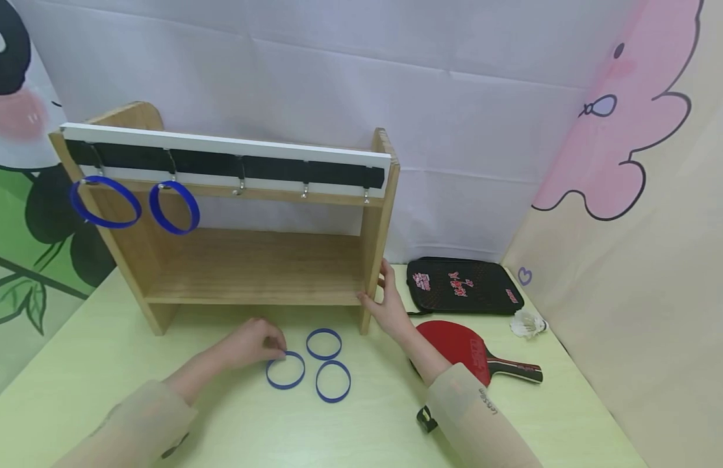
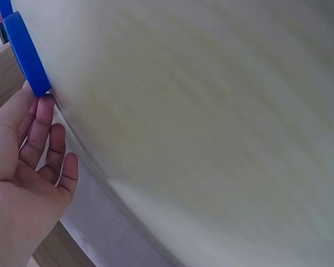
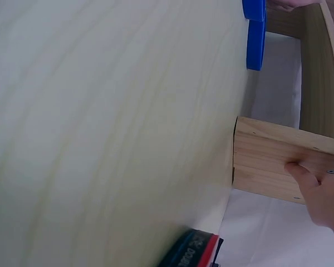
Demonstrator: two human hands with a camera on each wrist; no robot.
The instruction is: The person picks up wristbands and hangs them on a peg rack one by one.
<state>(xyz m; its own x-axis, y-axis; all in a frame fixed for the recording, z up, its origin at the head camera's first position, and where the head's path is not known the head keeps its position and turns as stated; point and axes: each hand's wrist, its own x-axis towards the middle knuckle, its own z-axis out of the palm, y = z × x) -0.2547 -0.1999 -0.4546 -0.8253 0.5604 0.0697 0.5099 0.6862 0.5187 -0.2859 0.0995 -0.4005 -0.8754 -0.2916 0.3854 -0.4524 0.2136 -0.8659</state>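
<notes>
My left hand pinches the edge of a blue ring low over the table. In the left wrist view, thumb and forefinger meet at the end of that ring, and the other fingers are bent loosely. Beside it lie two more blue rings, one farther back and one nearer. Against the outer right side of a wooden shelf rack rests my right hand, its thumb on the side panel; its other fingers are out of the right wrist view.
Along the rack's top runs a black and white strip with several hooks; blue rings hang from the two left hooks. Right of the rack are a black case, a shuttlecock and a red table tennis bat, partly behind my right forearm.
</notes>
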